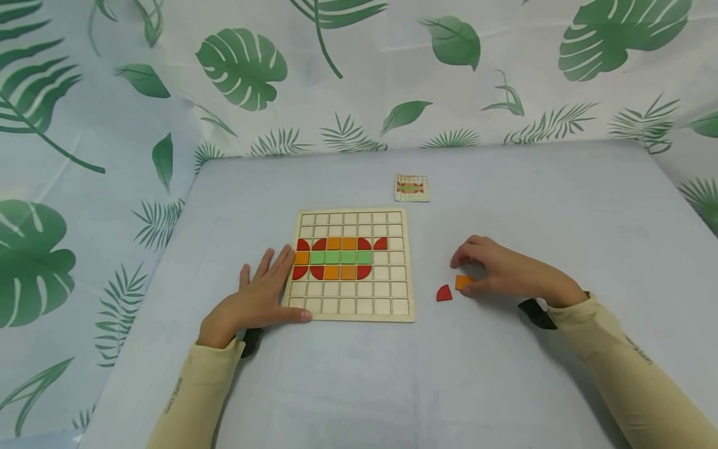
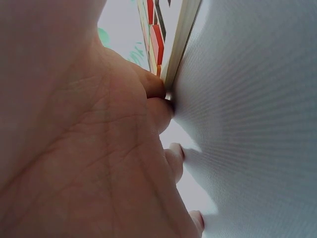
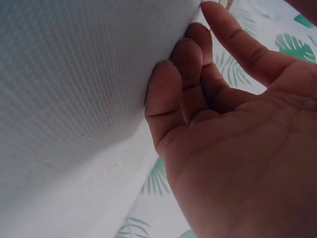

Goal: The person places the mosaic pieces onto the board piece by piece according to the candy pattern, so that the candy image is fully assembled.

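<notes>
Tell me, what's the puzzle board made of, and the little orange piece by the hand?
The puzzle board looks like pale, unvarnished wood: matte tan with thin dark grid lines and a plain light edge in the left wrist view. The little orange piece at the right hand has flat, even colour; it could be painted wood or plastic, too small to tell.

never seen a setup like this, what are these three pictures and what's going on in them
No machine here: a person works with bare hands and wears three cameras. The wide picture comes from the head camera; the two close-ups come from the wrists, looking along each palm at the grey table. The left hand rests flat against the edge of a wooden grid board partly filled with red, orange and green tiles. The right hand touches an orange tile; a red quarter-circle tile lies beside it. A small pattern card lies behind the board.
</notes>
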Motion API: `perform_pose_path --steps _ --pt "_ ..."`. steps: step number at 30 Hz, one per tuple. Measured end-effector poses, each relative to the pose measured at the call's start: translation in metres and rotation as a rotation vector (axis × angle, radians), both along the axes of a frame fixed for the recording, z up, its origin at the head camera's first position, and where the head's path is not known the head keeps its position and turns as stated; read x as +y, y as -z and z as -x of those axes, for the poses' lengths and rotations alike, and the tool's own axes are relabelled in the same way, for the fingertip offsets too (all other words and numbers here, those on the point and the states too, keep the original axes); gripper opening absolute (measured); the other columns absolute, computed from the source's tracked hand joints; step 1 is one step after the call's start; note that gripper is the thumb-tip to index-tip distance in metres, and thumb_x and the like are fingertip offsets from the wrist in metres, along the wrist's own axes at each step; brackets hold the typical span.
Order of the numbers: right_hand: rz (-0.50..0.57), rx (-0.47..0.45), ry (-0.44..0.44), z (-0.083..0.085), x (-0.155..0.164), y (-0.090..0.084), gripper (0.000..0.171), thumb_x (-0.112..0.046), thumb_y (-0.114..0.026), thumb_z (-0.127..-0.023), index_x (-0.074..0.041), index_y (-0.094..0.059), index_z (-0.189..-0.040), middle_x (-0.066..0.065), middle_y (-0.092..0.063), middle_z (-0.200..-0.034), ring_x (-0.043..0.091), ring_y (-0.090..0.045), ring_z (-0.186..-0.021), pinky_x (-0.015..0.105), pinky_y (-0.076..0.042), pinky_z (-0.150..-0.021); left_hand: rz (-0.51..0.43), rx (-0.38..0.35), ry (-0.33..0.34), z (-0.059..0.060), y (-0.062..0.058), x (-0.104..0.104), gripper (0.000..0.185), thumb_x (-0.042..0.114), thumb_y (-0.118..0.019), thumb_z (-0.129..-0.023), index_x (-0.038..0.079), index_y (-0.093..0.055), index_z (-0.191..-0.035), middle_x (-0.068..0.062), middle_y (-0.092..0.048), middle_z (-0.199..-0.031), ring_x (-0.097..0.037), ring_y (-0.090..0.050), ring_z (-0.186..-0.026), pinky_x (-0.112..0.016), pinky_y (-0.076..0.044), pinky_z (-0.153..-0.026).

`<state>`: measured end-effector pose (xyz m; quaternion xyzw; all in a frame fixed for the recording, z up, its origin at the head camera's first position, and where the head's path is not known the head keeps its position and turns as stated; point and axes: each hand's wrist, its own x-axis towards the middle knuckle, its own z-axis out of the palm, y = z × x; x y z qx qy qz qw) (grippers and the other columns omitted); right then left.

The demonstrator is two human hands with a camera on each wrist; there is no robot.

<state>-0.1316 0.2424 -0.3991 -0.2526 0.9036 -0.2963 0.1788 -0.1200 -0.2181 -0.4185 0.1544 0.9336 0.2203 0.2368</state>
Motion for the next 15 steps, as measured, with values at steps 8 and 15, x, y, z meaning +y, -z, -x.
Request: perform_pose_path --steps 8,15 --pt "0.009 0.019 0.006 0.0010 0.0012 0.0013 0.018 -0.011 -0.085 -0.093 -0.015 -0.070 -0.102 -0.003 -0.058 -0.107 0.020 -0.053 -0.105 0.041 -0.049 -0.094 0.005 0.010 0.006 0.0002 0.0002 0.0004 0.130 0.058 -0.084 -0.087 0.003 -0.003 -0.172 -0.015 0.001 -0.179 -0.040 0.014 -0.162 -0.072 0.013 -0.119" --pt "0.038 0.078 -0.014 0.0046 -0.0005 0.0049 0.022 -0.001 -0.083 -0.091 -0.013 -0.066 -0.100 -0.005 -0.059 -0.097 0.018 -0.054 -0.095 0.034 -0.048 -0.085 0.005 0.004 0.005 -0.0002 -0.0012 0.0006 0.130 0.058 -0.084 -0.087 0.003 -0.002 -0.172 -0.015 0.002 -0.179 -0.039 0.014 -0.162 -0.072 0.013 -0.119"
